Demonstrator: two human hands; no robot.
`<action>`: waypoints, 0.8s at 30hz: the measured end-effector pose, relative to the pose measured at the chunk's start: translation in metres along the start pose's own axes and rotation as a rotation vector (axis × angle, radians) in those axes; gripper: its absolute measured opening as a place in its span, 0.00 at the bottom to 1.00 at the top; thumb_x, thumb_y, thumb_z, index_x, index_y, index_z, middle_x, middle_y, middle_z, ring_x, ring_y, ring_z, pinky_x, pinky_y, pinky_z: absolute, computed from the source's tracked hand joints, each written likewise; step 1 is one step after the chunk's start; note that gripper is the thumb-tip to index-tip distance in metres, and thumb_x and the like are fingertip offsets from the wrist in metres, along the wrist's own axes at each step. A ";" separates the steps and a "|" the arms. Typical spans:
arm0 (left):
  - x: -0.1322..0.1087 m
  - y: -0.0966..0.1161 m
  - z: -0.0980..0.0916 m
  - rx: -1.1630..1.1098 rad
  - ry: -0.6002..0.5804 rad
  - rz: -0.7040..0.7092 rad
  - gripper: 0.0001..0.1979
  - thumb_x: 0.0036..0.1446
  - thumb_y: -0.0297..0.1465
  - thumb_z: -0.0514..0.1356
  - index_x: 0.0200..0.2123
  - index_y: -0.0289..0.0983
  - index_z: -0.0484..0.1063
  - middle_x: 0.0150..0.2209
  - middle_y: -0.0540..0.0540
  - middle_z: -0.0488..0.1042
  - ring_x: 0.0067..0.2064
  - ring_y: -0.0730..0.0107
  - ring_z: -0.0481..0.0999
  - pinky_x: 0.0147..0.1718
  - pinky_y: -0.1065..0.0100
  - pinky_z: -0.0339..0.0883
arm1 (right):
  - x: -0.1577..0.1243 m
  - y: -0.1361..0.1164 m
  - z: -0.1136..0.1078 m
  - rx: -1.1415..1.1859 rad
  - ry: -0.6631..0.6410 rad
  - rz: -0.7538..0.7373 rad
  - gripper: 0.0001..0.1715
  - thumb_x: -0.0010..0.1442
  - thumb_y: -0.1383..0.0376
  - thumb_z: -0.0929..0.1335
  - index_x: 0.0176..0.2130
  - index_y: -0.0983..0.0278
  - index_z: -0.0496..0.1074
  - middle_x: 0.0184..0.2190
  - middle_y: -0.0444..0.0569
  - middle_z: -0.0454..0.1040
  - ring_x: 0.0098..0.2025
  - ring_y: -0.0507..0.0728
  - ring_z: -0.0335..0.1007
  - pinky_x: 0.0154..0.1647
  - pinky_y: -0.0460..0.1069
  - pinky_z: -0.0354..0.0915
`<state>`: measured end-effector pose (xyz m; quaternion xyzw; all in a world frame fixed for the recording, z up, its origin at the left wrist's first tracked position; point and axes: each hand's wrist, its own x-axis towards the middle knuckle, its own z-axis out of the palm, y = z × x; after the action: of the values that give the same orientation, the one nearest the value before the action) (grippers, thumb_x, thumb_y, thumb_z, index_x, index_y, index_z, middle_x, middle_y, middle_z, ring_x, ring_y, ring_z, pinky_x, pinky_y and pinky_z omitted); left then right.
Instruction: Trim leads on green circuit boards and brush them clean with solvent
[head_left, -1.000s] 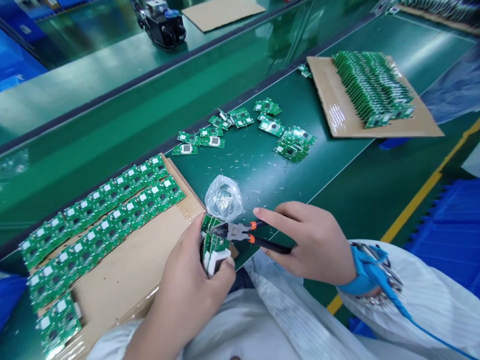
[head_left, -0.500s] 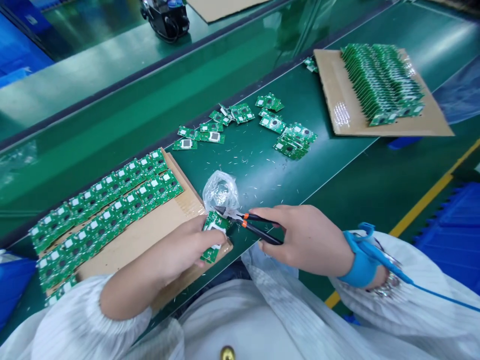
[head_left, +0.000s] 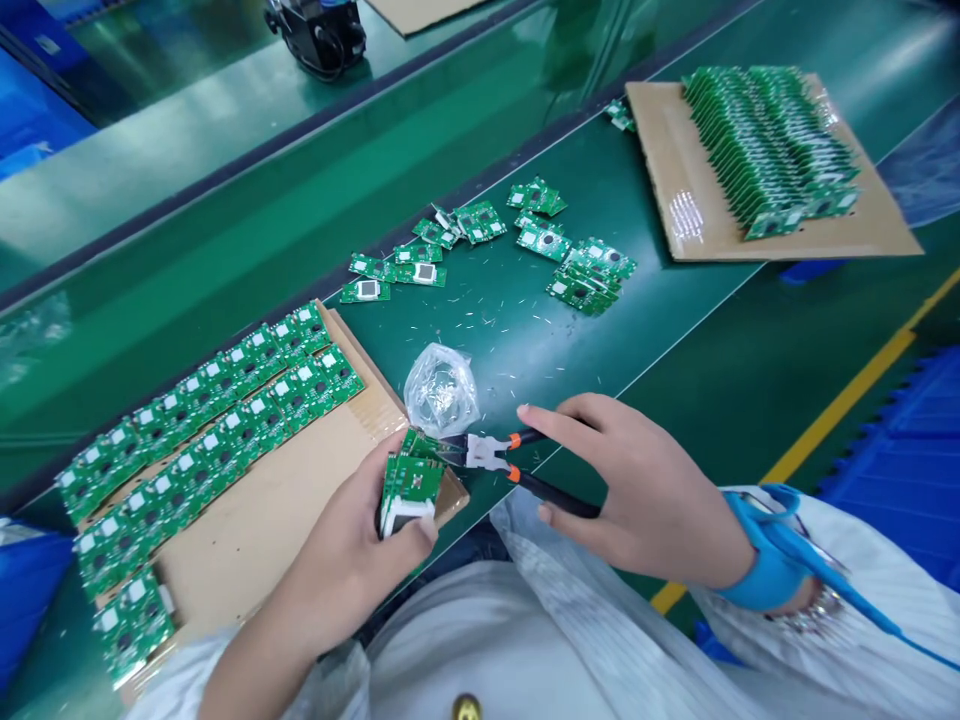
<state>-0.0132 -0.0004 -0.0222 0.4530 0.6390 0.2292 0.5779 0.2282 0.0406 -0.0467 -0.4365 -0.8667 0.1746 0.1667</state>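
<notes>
"Where are we?"

"At a factory line. A long green anti-static mat [head_left: 480,350] runs across the view, with a black machine [head_left: 315,30] on a farther bench. Down to the right are a yellow floor stripe [head_left: 840,420] and blue plastic crates [head_left: 900,450]."

"What's on the mat?"

"At lower left, a cardboard sheet [head_left: 255,530] carries two rows of green circuit boards [head_left: 210,420]. At upper right, another cardboard sheet [head_left: 660,170] holds overlapping, tilted boards [head_left: 765,140]. Between them lie loose boards [head_left: 547,250], a clear plastic bag [head_left: 441,392] with shiny metal inside, and fine metal clippings [head_left: 510,340]."

"And the hands?"

"The left hand [head_left: 345,570] is closed around a small stack of green boards [head_left: 409,480] with a white part at its lower end, just over the corner of the lower cardboard."

"The right?"

"Fairly wide. The right hand [head_left: 637,490] holds orange-and-black side cutters [head_left: 487,452] loosely, with the index finger stretched out above the handles. The cutters' tips are right at the stack's edge, though I can't tell whether they bite it or how far the jaws stand apart."

"Anything on that wrist?"

"A blue wrist strap [head_left: 765,560] with a blue cord [head_left: 877,625], against a white striped sleeve [head_left: 847,550]."
</notes>
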 end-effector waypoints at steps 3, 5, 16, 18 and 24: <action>-0.007 -0.005 0.003 -0.038 0.017 0.047 0.33 0.50 0.36 0.60 0.60 0.38 0.59 0.54 0.40 0.70 0.54 0.51 0.70 0.50 0.57 0.67 | 0.000 -0.003 0.003 -0.018 0.029 -0.018 0.32 0.52 0.61 0.68 0.55 0.66 0.65 0.38 0.57 0.69 0.35 0.60 0.66 0.32 0.54 0.65; -0.010 -0.007 0.005 -0.020 0.026 0.083 0.33 0.51 0.34 0.60 0.61 0.40 0.58 0.56 0.41 0.69 0.56 0.53 0.69 0.51 0.58 0.66 | 0.001 -0.005 0.004 -0.019 0.034 -0.038 0.31 0.53 0.61 0.67 0.55 0.66 0.65 0.38 0.57 0.69 0.36 0.60 0.66 0.32 0.55 0.65; -0.020 -0.014 0.007 0.207 0.127 0.237 0.33 0.51 0.30 0.59 0.62 0.43 0.56 0.59 0.43 0.66 0.58 0.53 0.67 0.52 0.58 0.67 | 0.005 -0.010 0.007 -0.069 0.104 -0.109 0.27 0.54 0.60 0.67 0.53 0.65 0.66 0.38 0.57 0.69 0.35 0.61 0.64 0.31 0.56 0.64; -0.021 -0.016 0.008 0.220 0.151 0.246 0.34 0.51 0.30 0.59 0.62 0.43 0.56 0.59 0.43 0.66 0.58 0.53 0.67 0.52 0.57 0.66 | 0.005 -0.011 0.009 -0.068 0.119 -0.108 0.26 0.54 0.61 0.67 0.52 0.65 0.67 0.37 0.57 0.69 0.35 0.60 0.64 0.31 0.55 0.65; -0.022 -0.025 0.013 0.212 0.209 0.244 0.34 0.53 0.32 0.60 0.62 0.44 0.54 0.57 0.43 0.68 0.55 0.55 0.70 0.52 0.57 0.67 | 0.004 -0.016 0.010 -0.117 0.189 -0.101 0.22 0.56 0.60 0.67 0.50 0.63 0.69 0.36 0.55 0.70 0.33 0.58 0.66 0.30 0.53 0.64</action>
<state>-0.0109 -0.0341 -0.0342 0.5592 0.6564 0.2750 0.4253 0.2104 0.0335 -0.0483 -0.4157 -0.8767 0.0732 0.2308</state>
